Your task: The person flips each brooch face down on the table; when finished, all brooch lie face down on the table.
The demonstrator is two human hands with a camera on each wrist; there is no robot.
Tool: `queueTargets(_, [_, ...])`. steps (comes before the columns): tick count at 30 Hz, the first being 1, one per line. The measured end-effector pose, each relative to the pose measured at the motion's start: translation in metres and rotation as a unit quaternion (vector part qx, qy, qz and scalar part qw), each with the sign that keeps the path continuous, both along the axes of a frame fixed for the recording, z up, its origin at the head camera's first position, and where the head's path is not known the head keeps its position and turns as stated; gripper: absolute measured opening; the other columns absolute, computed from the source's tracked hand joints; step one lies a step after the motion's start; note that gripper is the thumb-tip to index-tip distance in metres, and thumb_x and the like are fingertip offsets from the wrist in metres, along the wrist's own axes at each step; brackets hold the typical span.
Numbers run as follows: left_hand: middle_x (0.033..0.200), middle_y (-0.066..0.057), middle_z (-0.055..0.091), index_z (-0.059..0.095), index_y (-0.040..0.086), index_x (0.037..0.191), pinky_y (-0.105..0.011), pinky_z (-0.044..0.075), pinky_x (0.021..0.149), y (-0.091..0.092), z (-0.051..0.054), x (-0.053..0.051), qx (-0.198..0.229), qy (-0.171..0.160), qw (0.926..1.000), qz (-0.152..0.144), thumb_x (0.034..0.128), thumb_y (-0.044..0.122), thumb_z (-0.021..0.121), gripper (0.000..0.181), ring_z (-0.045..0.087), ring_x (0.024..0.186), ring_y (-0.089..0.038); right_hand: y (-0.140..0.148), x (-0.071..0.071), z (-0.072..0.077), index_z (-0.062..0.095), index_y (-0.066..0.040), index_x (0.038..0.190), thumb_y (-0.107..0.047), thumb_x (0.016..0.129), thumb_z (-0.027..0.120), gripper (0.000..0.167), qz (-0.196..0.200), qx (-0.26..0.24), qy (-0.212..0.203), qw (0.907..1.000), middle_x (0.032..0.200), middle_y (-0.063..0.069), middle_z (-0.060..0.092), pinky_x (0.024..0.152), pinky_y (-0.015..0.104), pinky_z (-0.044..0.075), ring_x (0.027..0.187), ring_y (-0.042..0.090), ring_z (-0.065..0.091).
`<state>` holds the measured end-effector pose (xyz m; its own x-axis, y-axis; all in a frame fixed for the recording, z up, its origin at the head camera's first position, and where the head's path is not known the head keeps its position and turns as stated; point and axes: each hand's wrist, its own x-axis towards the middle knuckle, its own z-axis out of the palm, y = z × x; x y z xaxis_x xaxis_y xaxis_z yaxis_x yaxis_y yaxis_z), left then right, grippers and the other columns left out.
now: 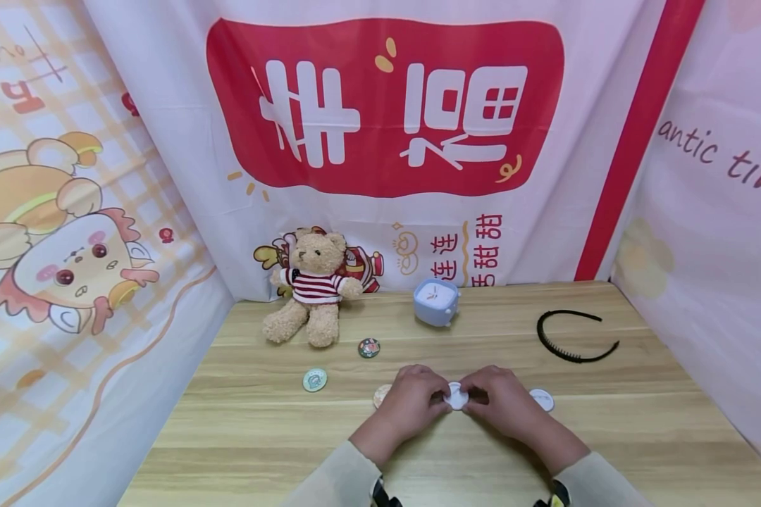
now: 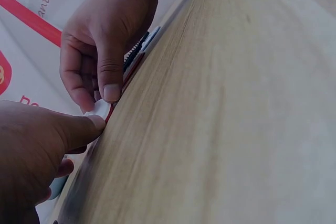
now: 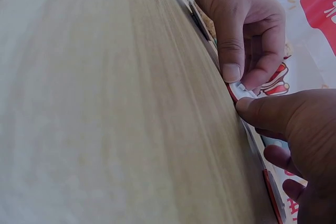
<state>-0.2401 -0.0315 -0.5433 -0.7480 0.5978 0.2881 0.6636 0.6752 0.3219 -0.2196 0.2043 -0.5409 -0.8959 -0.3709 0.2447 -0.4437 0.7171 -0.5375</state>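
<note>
A small white round badge [image 1: 456, 397] with a red edge is held between both hands, low over the wooden table. My left hand [image 1: 413, 400] pinches its left side with thumb and fingertips. On the opposite side, my right hand [image 1: 504, 403] grips the rim in the same way. The left wrist view shows both thumbs on the white badge [image 2: 98, 109], its red edge close to the tabletop. Beside my left hand lies a beige round badge [image 1: 381, 396], partly covered by that hand. Another white badge [image 1: 542, 400] rests to the right of my right hand.
Farther left lie a pale green badge [image 1: 314, 380] and a dark patterned badge [image 1: 369, 348]. A teddy bear [image 1: 316, 285] in a striped shirt sits against the back cloth. Near it stands a blue clock [image 1: 436, 303]. A black headband [image 1: 561, 352] lies at the right.
</note>
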Motion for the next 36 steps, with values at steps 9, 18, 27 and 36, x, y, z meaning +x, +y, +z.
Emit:
queueTargets(9, [0.114,0.017,0.08,0.081,0.027,0.11,-0.042,0.047,0.115,0.001,-0.003,-0.001,0.01,-0.033,0.9993,0.015,0.0925,0.033,0.088,0.02,0.067,0.116,-0.009,0.002,-0.002,-0.002,0.08,-0.027,0.1,-0.02,0.088,0.092,0.018,0.01,0.007,0.004,0.9999,0.11,-0.014,0.079,0.105,0.053,0.056,0.113,0.018,0.07])
queueTargets(18, [0.115,0.017,0.079,0.081,0.026,0.118,-0.04,0.047,0.115,0.001,-0.001,-0.001,0.006,-0.054,0.9981,0.029,0.0943,0.035,0.086,0.026,0.066,0.117,-0.009,0.002,-0.003,-0.003,0.081,-0.026,0.1,-0.02,0.087,0.093,0.019,0.015,0.012,0.009,0.9998,0.11,-0.013,0.079,0.105,0.052,0.057,0.113,0.019,0.07])
queueTargets(27, [0.115,0.017,0.079,0.081,0.026,0.121,-0.039,0.047,0.114,0.0,0.0,0.0,0.006,-0.055,0.9982,0.023,0.0938,0.036,0.087,0.029,0.065,0.116,-0.008,0.002,-0.003,-0.003,0.079,-0.027,0.101,-0.021,0.089,0.091,0.018,0.01,0.015,-0.016,0.9997,0.111,-0.014,0.078,0.106,0.052,0.057,0.116,0.019,0.068])
queueTargets(36, [0.129,0.013,0.073,0.074,0.023,0.125,-0.044,0.042,0.124,-0.044,0.01,0.003,0.033,-0.082,0.9961,0.002,0.088,0.038,0.09,0.044,0.06,0.132,-0.014,0.001,-0.003,-0.001,0.079,-0.029,0.101,-0.024,0.09,0.091,0.017,-0.001,0.016,-0.036,0.9992,0.115,-0.012,0.077,0.11,0.053,0.056,0.121,0.021,0.067])
